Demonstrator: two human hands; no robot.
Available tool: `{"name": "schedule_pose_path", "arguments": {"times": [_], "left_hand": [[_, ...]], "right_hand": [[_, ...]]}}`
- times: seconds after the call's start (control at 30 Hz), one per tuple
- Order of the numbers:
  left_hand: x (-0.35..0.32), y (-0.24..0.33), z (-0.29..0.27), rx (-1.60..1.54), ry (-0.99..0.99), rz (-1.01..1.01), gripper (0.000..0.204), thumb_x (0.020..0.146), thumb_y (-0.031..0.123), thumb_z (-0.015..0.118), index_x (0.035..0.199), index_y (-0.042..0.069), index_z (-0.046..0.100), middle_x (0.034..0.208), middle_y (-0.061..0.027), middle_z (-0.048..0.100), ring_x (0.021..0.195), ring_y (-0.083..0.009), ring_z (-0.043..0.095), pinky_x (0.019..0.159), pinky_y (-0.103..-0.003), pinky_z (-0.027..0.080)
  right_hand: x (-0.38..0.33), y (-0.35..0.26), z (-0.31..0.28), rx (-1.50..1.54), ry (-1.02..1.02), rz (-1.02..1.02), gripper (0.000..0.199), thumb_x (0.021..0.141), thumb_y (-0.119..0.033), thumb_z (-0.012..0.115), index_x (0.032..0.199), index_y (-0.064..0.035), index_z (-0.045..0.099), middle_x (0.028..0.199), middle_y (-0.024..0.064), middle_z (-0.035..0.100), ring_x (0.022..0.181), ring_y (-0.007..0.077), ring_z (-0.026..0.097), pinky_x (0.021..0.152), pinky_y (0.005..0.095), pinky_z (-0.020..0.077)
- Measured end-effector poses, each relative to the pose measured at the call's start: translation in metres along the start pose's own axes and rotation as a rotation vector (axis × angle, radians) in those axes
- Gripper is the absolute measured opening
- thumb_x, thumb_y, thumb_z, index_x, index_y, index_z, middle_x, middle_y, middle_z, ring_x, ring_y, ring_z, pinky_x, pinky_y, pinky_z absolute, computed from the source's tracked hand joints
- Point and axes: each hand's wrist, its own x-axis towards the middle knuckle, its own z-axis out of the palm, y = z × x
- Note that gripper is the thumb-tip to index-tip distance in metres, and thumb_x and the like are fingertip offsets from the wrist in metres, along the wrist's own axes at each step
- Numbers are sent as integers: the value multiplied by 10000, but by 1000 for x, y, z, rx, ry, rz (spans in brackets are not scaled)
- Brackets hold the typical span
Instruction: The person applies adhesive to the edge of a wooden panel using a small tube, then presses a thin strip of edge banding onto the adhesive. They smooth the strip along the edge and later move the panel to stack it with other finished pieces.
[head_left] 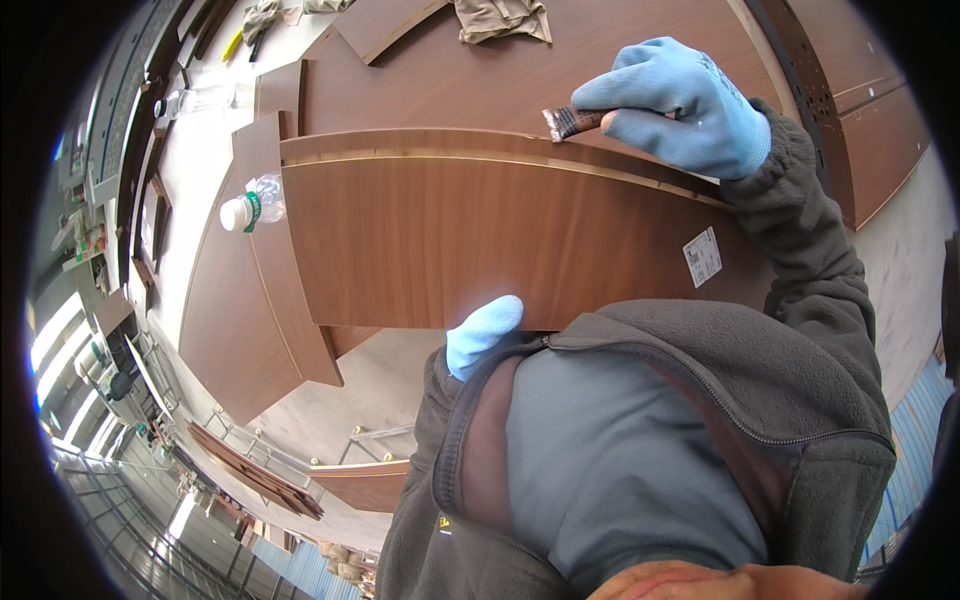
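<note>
A long brown wood-grain panel lies in front of me, with a white label near its right end. Over its far edge, my right hand in a light blue glove is closed around a short dark brown stick. The stick has a shiny, banded end that points left, above the panel's pale far edge strip. My left hand, gloved alike, is at the panel's near edge beside my jacket. Its thumb side lies over the edge, and the other fingers are hidden below.
More brown panels lie beyond and to the left. A clear bottle with a white cap lies by the panel's left end, and another bottle lies farther off. A crumpled beige cloth is at the far side. Panels on a rack stand lower left.
</note>
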Motion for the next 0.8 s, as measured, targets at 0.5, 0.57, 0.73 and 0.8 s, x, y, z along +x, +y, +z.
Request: {"name": "schedule_pose_path", "arguments": {"times": [0.5, 0.57, 0.73, 0.8], "left_hand": [[6, 6, -12, -95, -234, -42, 618, 940, 229, 735, 1443, -41, 499, 1382, -235, 612, 1211, -336, 650, 1084, -444, 539], [3, 5, -11, -118, -281, -15, 625, 937, 230, 733, 1447, -41, 494, 1384, -240, 610, 1211, -341, 650, 1091, -445, 536], [2, 3, -5, -121, -153, -29, 653, 920, 241, 746, 1451, -39, 487, 1373, -248, 611, 1203, -349, 652, 1094, -454, 538], [4, 6, -5, -119, -134, -51, 667, 911, 245, 755, 1450, -41, 485, 1365, -249, 614, 1198, -351, 654, 1088, -456, 543]], "right_hand": [[7, -6, 1, -80, 12, -27, 197, 789, -33, 781, 986, -38, 775, 679, 142, 639, 590, 326, 634, 538, 415, 474], [4, -6, -4, -73, 0, -23, 200, 792, -30, 779, 992, -37, 775, 679, 140, 637, 589, 323, 633, 538, 412, 474], [9, -2, 1, -4, 73, -16, 213, 791, -28, 780, 1004, -42, 776, 680, 135, 635, 588, 318, 630, 540, 406, 477], [14, -2, 6, -27, 88, -68, 221, 785, -29, 785, 1006, -49, 777, 685, 134, 638, 595, 316, 635, 546, 404, 481]]}}
